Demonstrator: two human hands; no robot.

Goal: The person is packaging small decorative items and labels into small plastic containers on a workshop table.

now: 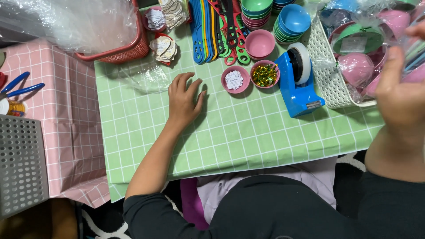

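Both hands are at work over a green checked surface (248,132). Left hand (183,99) lies flat and empty on the cloth, fingers spread, just beside a small pink bowl of white paper tags (235,79). Right hand (400,95) is raised close to the camera and blurred; it seems to pinch the clear plastic wrap (376,33) of a bagged set of bowls in the white perforated basket (325,71), though the grip itself cannot be told for certain.

Next to the tag bowl sits another pink bowl of gold and green glitter (264,74), then a blue tape dispenser (297,79) touching the basket's wall. Behind them stand an empty pink bowl (260,43), stacks of green and blue bowls (290,22), a row of coloured combs (217,28) and a red basket (128,46) of clear bags.

To handle the wrapped set well, I judge the right hand should lift it straight up, clear of the basket rim, so the film does not snag, while the flat left hand steadies the cloth and stays clear of the glitter.
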